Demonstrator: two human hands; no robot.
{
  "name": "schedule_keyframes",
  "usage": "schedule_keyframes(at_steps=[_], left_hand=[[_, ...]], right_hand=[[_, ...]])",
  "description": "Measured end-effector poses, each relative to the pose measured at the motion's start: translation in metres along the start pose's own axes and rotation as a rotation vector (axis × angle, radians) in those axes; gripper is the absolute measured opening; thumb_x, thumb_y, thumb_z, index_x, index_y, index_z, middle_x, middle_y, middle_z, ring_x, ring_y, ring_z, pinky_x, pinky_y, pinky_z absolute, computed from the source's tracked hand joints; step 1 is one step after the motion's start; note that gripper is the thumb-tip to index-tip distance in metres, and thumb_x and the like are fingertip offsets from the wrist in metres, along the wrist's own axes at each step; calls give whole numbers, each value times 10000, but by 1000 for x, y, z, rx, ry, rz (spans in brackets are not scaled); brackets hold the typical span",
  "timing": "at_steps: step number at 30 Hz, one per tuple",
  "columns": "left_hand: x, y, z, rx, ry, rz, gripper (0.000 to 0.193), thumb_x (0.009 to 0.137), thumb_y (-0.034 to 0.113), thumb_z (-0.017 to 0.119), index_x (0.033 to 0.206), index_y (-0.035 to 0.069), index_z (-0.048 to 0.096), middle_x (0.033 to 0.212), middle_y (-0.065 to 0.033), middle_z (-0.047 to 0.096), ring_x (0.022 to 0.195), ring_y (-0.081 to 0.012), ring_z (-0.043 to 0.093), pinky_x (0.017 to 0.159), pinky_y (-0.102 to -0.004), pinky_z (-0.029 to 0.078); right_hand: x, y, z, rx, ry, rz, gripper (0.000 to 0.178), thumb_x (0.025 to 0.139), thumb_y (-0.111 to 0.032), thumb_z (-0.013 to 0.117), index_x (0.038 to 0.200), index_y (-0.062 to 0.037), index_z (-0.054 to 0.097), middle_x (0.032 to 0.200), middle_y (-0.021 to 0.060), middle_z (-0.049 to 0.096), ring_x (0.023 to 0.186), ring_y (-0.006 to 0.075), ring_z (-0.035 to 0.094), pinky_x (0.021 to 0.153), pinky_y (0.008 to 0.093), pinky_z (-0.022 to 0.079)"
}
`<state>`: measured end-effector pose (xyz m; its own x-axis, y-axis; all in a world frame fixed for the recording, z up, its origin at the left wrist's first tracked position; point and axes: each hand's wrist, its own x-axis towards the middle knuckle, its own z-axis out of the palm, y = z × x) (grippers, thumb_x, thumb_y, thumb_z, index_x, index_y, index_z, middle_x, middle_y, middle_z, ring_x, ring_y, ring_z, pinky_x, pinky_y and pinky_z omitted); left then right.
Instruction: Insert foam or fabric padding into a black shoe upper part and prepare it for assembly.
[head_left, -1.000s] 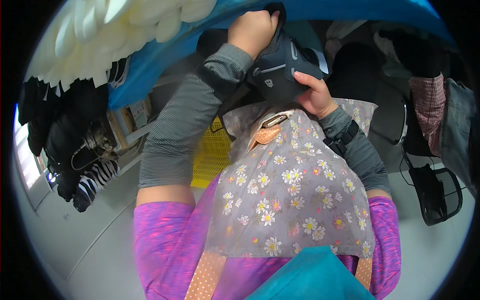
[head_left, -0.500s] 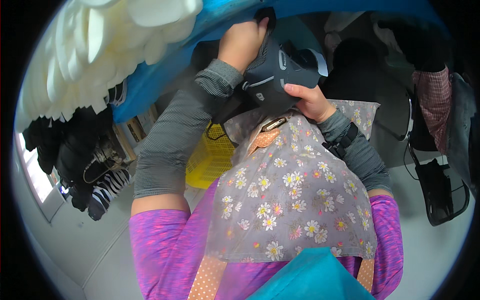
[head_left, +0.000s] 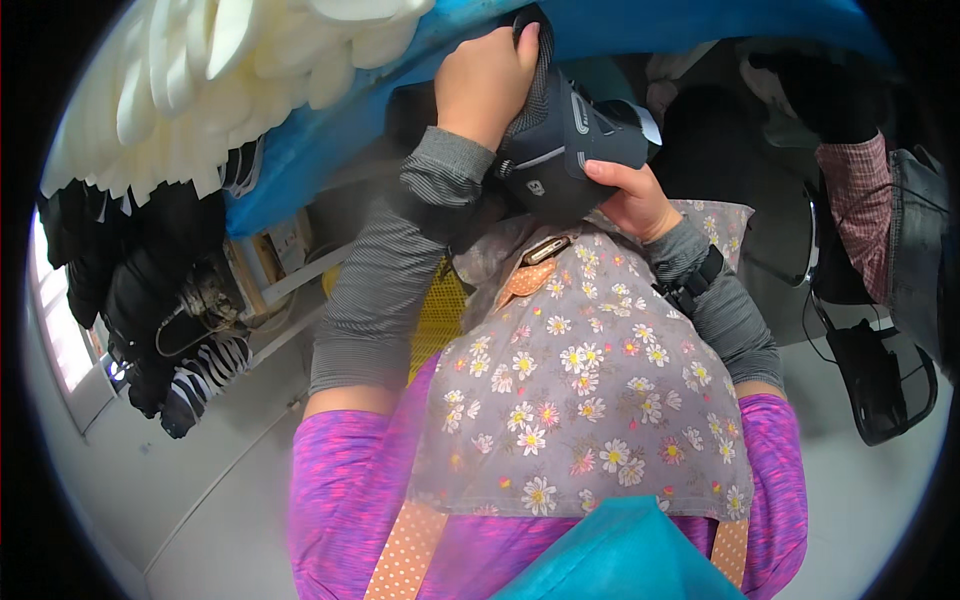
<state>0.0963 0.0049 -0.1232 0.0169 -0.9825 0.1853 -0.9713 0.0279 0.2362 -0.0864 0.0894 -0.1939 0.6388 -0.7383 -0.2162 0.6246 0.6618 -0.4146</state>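
A dark grey shoe upper (head_left: 556, 172) with light trim lines and a small pale emblem hangs between my hands above my lap. My left hand (head_left: 484, 88) is closed on its black ribbed edge at the top, thumb up. Lower down and to the right, my right hand (head_left: 634, 202) grips the upper's side, its thumb lying on the outer face and the other fingers hidden behind. A white piece (head_left: 640, 120) shows at the upper's right end.
White foam, sole-shaped pieces (head_left: 190, 90) are heaped on a blue-covered surface (head_left: 640, 30) at the far left. Beneath my left arm is a yellow plastic basket (head_left: 440, 310). Black-and-white items hang at left. Another person's checked sleeve (head_left: 855, 210) and a black chair (head_left: 870, 380) are at right.
My left forearm has swung inward to the right, covering more of the yellow basket. The shoe upper has shifted slightly right and turned a little, both hands still holding it.
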Motion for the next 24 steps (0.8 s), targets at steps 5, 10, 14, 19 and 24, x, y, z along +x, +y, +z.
schedule_keyframes(at_steps=[5,10,14,19,24], left_hand=[[-5,-10,11,-51,-82,-138,504,948,441,484,768,14,682,742,-238,653,719,-430,641,655,-492,522],[2,-30,28,-82,-209,-112,532,961,448,462,785,-5,678,759,-258,642,754,-451,630,691,-507,513],[2,-31,42,-159,-266,-49,554,971,451,444,798,-24,673,774,-271,636,781,-460,624,717,-503,507],[3,-28,50,-197,-230,-78,550,968,442,447,795,-31,669,789,-267,642,790,-459,626,731,-501,506],[3,-13,27,-189,-161,-146,515,949,438,474,801,-9,682,791,-261,649,782,-452,632,715,-509,507]], right_hand=[[6,-1,-7,-96,24,27,338,883,-97,617,1205,7,598,1162,91,649,1067,188,614,961,332,477],[12,4,-13,-78,6,84,317,884,-95,624,1184,6,609,1138,91,659,1038,178,623,930,319,493],[8,5,-13,-19,2,96,318,885,-100,635,1184,5,611,1120,94,665,1008,180,636,911,312,508],[3,3,-18,6,-15,146,367,883,-113,596,1227,14,572,1168,117,639,1071,213,617,954,340,482],[5,0,-12,-1,37,99,311,888,-114,611,1168,21,617,1123,109,665,1027,193,632,932,335,496]])
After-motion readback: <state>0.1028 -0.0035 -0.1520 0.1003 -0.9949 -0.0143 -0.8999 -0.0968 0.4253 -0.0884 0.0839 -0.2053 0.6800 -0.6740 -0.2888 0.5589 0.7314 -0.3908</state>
